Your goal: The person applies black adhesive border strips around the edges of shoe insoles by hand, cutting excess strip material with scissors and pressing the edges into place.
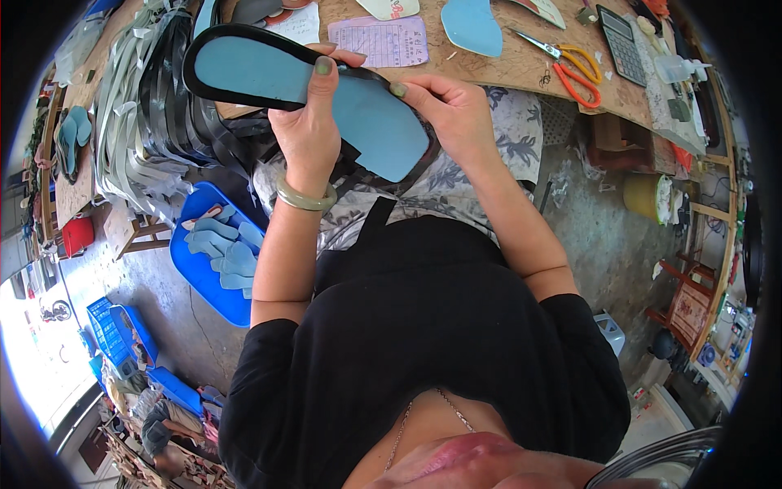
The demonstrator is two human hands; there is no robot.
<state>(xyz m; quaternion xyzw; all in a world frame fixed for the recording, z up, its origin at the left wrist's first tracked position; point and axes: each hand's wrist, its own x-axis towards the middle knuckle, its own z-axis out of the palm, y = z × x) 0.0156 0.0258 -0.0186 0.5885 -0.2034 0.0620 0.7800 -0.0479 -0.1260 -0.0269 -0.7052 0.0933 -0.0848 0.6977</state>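
Observation:
I hold a light-blue shoe insole (pixel 379 134) with a black strip along its edge, over my lap at the near edge of the bench. My left hand (pixel 308 134) is closed round its narrow middle, the thumb on the blue face and fingers behind. The rounded end at the left has a smooth black border. At the wider end, my right hand (pixel 454 110) pinches the black edging between thumb and forefinger at the far right side. A loose black strip (pixel 378 216) hangs below the insole onto my lap.
On the wooden bench lie orange-handled scissors (pixel 574 73), a calculator (pixel 622 45), a purple-printed slip (pixel 380 41) and a blue insole piece (pixel 472 26). Bundles of grey and black strips (pixel 130 122) hang at left. A blue tub (pixel 189 265) of insole pieces stands on the floor.

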